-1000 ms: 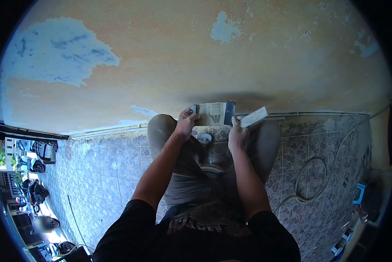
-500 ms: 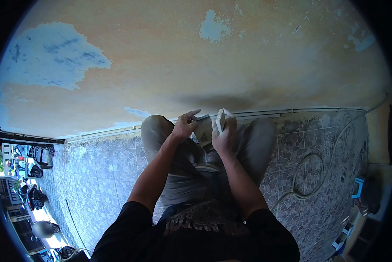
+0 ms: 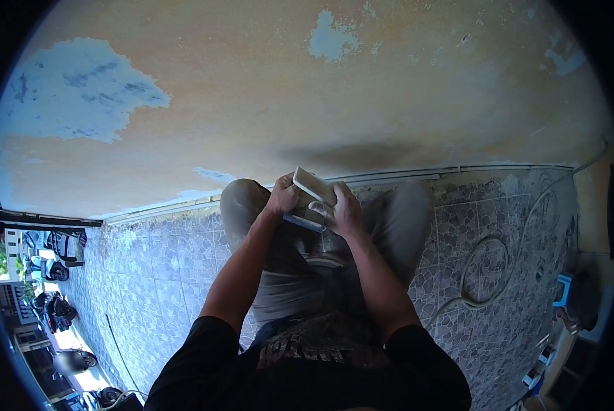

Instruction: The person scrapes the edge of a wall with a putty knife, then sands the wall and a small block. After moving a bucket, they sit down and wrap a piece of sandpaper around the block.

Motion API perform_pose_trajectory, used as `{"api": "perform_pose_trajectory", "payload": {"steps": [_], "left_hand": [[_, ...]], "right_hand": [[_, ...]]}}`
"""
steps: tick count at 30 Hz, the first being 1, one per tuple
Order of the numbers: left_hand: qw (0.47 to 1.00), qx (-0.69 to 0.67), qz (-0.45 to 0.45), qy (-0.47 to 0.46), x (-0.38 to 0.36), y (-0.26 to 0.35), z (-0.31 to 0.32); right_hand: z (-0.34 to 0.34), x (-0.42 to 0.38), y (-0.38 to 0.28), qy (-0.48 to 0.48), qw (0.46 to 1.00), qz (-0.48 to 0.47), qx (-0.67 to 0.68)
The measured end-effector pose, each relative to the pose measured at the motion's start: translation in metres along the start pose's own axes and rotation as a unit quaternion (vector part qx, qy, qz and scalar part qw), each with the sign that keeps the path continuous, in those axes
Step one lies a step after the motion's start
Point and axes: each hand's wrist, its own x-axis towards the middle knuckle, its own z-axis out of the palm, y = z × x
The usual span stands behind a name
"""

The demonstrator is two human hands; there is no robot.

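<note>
Between the knees, a pale rectangular block [image 3: 314, 186] is tilted across both hands. My right hand [image 3: 346, 209] is closed round the block's right end. My left hand [image 3: 284, 195] is closed at the block's left end, its fingers partly hidden. Under the block a flat, sheet-like piece [image 3: 305, 220] with a pale lower edge spans the space between the hands; my left hand is at its left side. Just beyond the hands stands the wall [image 3: 252, 103], orange-beige with pale blue-white patches.
A looped hose [image 3: 466, 291] lies on the patterned tile floor [image 3: 163, 274] at the right. A thin pipe [image 3: 471, 168] runs along the wall base. Motorcycles [image 3: 52, 309] stand at the far left. A blue object [image 3: 562, 291] is at the far right.
The block has turned from upright to slanted and moved left, over the flat piece. Both hands have come closer together. My left hand's fingers, spread before, have closed.
</note>
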Motion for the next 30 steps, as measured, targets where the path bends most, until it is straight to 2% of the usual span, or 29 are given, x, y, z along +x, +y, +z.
{"api": "perform_pose_trajectory", "payload": {"steps": [2,4,5,7,8,10,11,12,13,14,15,16,17,19,25,30], "left_hand": [[0.999,0.032,-0.019,0.003,-0.001,0.007,0.002],[0.971,-0.119,-0.209,0.019,-0.005,0.036,0.012],[0.971,-0.120,-0.208,0.020,-0.004,0.033,0.010],[0.976,-0.161,-0.143,0.023,-0.005,0.028,0.008],[0.977,-0.161,-0.142,0.024,-0.006,0.033,0.009],[0.979,-0.152,-0.128,0.035,-0.009,0.043,0.014],[0.979,-0.152,-0.128,0.036,-0.010,0.043,0.012],[0.998,0.059,-0.020,0.016,-0.012,0.043,0.009],[0.960,0.267,0.089,-0.005,-0.013,0.043,0.007],[0.960,0.267,0.089,-0.004,-0.011,0.040,0.007],[0.998,0.003,-0.050,0.033,-0.007,0.037,0.008],[0.945,-0.261,-0.184,0.068,-0.004,0.034,0.009],[0.945,-0.261,-0.183,0.068,-0.005,0.040,0.013],[0.976,-0.145,-0.155,0.051,-0.010,0.053,0.020],[0.965,-0.178,-0.191,0.038,-0.011,0.059,0.025],[0.962,-0.168,-0.214,0.001,-0.012,0.058,0.026]], "right_hand": [[-0.004,0.002,0.001,-0.021,0.999,0.033,0.001],[-0.010,0.007,0.001,-0.018,0.998,0.053,0.027],[-0.010,0.006,0.005,-0.019,0.998,0.052,0.027],[-0.008,0.002,0.014,-0.017,1.000,-0.016,-0.004],[-0.007,0.003,0.012,-0.018,1.000,-0.017,-0.003],[-0.006,0.006,0.008,0.037,0.991,-0.096,0.087],[-0.005,0.007,0.009,0.036,0.991,-0.096,0.087],[-0.006,0.009,0.009,0.023,0.993,-0.078,0.090],[-0.006,0.009,0.010,0.009,0.994,-0.059,0.094],[-0.008,0.009,0.010,0.009,0.994,-0.060,0.094],[-0.011,0.009,0.009,-0.003,0.997,-0.046,0.069],[-0.013,0.008,0.009,-0.015,0.998,-0.032,0.045],[-0.014,0.008,0.008,-0.014,0.998,-0.033,0.045],[-0.016,0.007,0.006,-0.029,0.999,-0.005,0.016],[-0.014,0.008,0.005,0.050,0.996,-0.041,0.054],[-0.014,0.012,0.013,0.056,0.995,-0.057,0.064]]}}
